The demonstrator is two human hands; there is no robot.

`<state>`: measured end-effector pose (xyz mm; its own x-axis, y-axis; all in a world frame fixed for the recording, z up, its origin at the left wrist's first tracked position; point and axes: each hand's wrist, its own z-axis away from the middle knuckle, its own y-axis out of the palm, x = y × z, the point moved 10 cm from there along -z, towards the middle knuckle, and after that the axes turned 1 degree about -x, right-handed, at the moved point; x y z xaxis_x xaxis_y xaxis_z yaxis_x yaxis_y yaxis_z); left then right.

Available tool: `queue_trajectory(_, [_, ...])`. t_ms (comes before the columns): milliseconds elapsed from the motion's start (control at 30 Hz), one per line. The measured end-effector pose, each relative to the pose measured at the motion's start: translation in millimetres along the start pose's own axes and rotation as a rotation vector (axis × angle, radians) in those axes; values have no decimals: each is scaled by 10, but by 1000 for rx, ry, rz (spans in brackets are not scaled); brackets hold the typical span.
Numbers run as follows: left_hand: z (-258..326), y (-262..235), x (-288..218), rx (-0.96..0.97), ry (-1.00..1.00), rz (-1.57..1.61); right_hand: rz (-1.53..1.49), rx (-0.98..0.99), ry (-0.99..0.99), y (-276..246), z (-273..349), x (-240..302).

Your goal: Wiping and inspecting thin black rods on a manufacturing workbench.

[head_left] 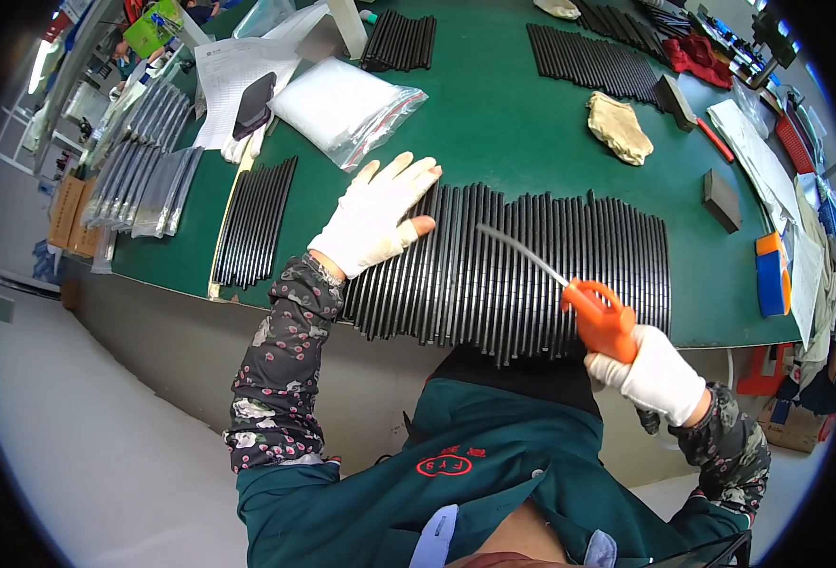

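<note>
A wide row of black rods (532, 275) lies side by side along the table's near edge, their near ends reaching slightly past it. My left hand (377, 213), in a white glove with the thumb tip bare, rests on the row's left end. Its fingers are stretched out and it holds nothing. In my right hand (659, 374), also gloved in white, is an orange air blow gun (600, 320). The gun's long, thin metal nozzle points to the upper left above the middle of the rods. My right fingers are wrapped around its handle.
The green table (494, 114) also carries a smaller rod bundle (257, 222), a bag of white material (342, 109), a phone (255, 104) and a crumpled glove (619, 129). A grey block (721, 201) and tape rolls (771, 275) are at right; bagged rods (143, 170) lie far left.
</note>
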<state>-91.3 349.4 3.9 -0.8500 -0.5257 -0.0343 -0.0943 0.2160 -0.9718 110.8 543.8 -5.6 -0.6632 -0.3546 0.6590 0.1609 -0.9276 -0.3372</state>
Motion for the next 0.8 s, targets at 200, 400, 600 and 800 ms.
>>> queue_trajectory(200, [-45, 25, -66, 97, -22, -58, 164, 28, -53, 75, 37, -54])
queue_trajectory(400, [-58, 57, -88, 117, -8, -97, 193, 7, -118, 41, 42, -96])
queue_trajectory(600, [-62, 58, -95, 109, -2, -124, 109, -9, -98, -19, 87, -222])
queue_trajectory(800, [-53, 72, -76, 145, -14, -106, 34, 11, -64, -53, 83, -334])
